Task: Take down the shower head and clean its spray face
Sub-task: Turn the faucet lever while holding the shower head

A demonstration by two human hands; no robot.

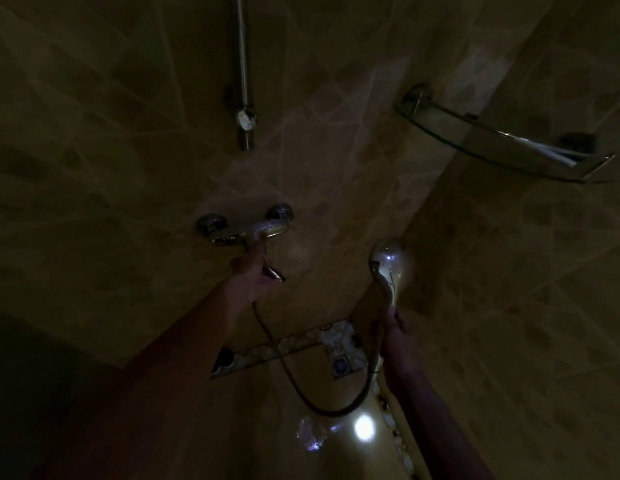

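Dim shower stall, mixer tap (pixel 244 230) is the landmark. Nearest you, the hose (pixel 336 407) loops low below the tap, slack, so the head is free to turn. Your right hand (pixel 393 327), below and right of the tap, is clamped on the handle of the shower head (pixel 391 266); the head is already off its holder, held upright at tap height, probably so the face can be rinsed. You see its chrome back, shiny with glare and wet-looking spots; the spray face points away, condition hidden. Your left hand (pixel 254 271) is just under the tap, closed on the lever (pixel 275 271), likely to start water. Above the tap, the riser rail (pixel 242 71) stands bare. Up right of the tap, the glass corner shelf (pixel 502 143) holds something dark, unclear.
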